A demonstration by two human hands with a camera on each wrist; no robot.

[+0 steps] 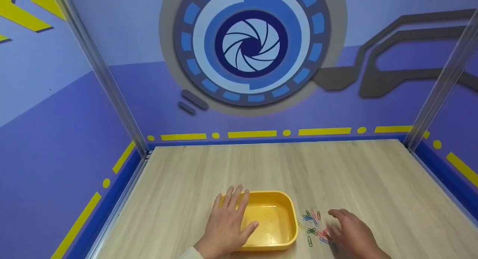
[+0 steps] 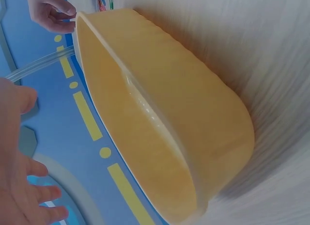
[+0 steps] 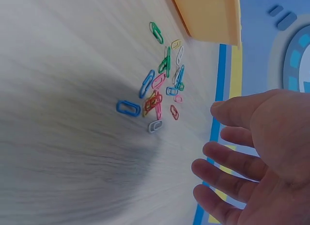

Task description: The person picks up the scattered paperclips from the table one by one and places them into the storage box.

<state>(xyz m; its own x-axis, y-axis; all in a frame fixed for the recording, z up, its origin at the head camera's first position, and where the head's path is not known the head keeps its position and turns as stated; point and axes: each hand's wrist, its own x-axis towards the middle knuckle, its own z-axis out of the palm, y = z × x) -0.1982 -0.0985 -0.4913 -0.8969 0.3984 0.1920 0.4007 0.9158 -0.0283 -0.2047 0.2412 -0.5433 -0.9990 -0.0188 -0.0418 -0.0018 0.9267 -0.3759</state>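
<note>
A yellow plastic tray (image 1: pixel 270 221) stands on the table, and its inside looks bare. My left hand (image 1: pixel 226 221) is spread over the tray's left side, thumb apart. In the left wrist view, those fingers (image 2: pixel 43 193) appear above the tray's rim (image 2: pixel 131 82). Several coloured paper clips (image 1: pixel 313 218) lie loose on the table just right of the tray. Close to them, at their right, my right hand (image 1: pixel 353 231) hovers with loosely bent fingers. The right wrist view shows that hand (image 3: pixel 252 152) holding nothing, apart from the scattered paper clips (image 3: pixel 157 82).
The pale wooden table (image 1: pixel 186 173) runs back to a blue-purple printed wall (image 1: pixel 142 91). Side panels enclose it left and right, with metal posts (image 1: pixel 108 79) at the back corners.
</note>
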